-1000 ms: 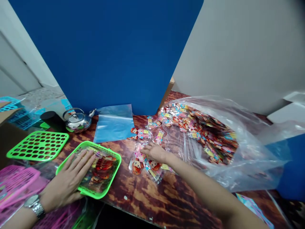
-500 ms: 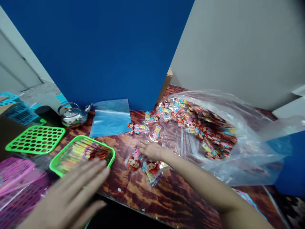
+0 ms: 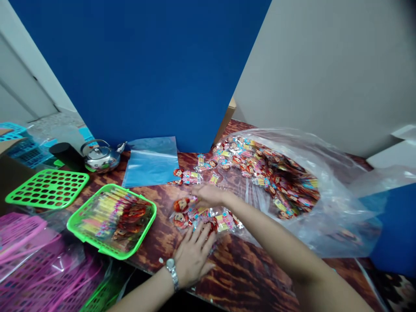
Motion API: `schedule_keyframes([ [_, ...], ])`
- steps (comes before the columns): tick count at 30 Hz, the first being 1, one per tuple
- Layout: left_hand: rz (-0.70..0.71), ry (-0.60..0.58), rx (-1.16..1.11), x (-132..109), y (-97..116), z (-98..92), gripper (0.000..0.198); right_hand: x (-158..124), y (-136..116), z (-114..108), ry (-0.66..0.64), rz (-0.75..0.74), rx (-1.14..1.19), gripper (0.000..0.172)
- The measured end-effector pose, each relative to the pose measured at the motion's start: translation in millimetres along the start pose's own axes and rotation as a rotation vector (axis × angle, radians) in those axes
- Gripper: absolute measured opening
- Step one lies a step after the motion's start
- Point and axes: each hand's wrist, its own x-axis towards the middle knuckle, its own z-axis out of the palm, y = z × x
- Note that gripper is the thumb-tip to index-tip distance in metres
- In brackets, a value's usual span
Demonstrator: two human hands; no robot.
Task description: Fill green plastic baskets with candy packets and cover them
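Note:
My left hand (image 3: 193, 255), with a watch on its wrist, lies palm down with spread fingers on a loose heap of clear packets (image 3: 180, 220) with red-haired doll figures. Over the far side of that heap is my right hand (image 3: 209, 195), slightly blurred, its fingers stretched to the left; its palm is hidden. Further packets (image 3: 190, 176) lie just beyond it. To the left, a green basket (image 3: 73, 225) holds rows of the same kind of packet. On the right, a large clear plastic bag (image 3: 338, 195) lies with its mouth open, full of packets.
Flat clear bags (image 3: 151, 160) lie by the blue panel (image 3: 146, 73). A metal kettle (image 3: 102, 159), a black cylinder (image 3: 66, 156) and a green perforated lid (image 3: 48, 188) stand or lie at the left. Pink baskets (image 3: 35, 264) are at the lower left, near the table edge.
My left hand has moved right, from over the green basket onto the packet heap. My right hand has shifted slightly up, and more packets show beneath it.

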Motion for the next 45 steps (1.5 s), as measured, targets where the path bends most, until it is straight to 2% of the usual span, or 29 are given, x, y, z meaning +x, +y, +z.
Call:
schedule_keyframes([
  [3,-0.035,0.005,0.018,9,2,18.5,0.077,18,-9,11,-0.091,-0.143,-0.103,0.034],
  [5,-0.061,-0.005,0.051,8,1,29.7,0.079,25,-14,19,-0.084,-0.143,-0.163,0.038],
  [8,-0.045,-0.022,0.107,3,-2,38.0,0.080,26,-18,25,-0.054,-0.068,-0.202,0.044],
  [12,-0.012,-0.018,0.131,-1,-4,36.1,0.077,27,-17,23,-0.097,0.003,-0.198,0.043],
  [18,0.015,-0.036,0.119,-2,-8,29.3,0.072,32,-19,25,-0.124,0.056,-0.154,0.056],
  [21,0.036,-0.028,0.096,-5,-11,25.0,0.068,29,-21,23,-0.119,0.130,-0.153,0.048],
  [24,0.048,-0.015,0.080,-8,-14,21.2,0.066,22,-17,10,-0.052,0.203,-0.144,0.035],
  [26,0.052,-0.002,0.085,-10,-16,19.3,0.064,14,-13,-1,0.010,0.261,-0.131,0.035],
  [28,0.055,0.015,0.099,-13,-18,18.1,0.063,5,-14,-8,0.013,0.273,-0.097,0.036],
  [30,0.043,0.028,0.120,-16,-18,18.2,0.060,-5,-23,-4,-0.039,0.240,-0.064,0.038],
  [32,0.030,0.030,0.143,-19,-16,19.8,0.056,-12,-37,10,-0.086,0.215,-0.059,0.035],
  [34,0.041,0.021,0.158,-22,-14,21.8,0.051,-16,-51,25,-0.069,0.222,-0.103,0.027],
  [36,0.059,-0.001,0.163,-25,-12,22.6,0.052,-19,-58,33,-0.008,0.222,-0.144,0.028],
  [38,0.054,-0.034,0.158,-28,-12,20.7,0.064,-22,-54,28,0.031,0.251,-0.132,0.032],
  [42,0.035,-0.093,0.124,-31,-20,9.6,0.072,-37,-22,-5,-0.004,0.304,-0.050,0.037],
  [45,0.018,-0.134,0.118,-35,-30,1.3,0.076,-52,-5,-15,-0.067,0.124,-0.010,0.035],
])
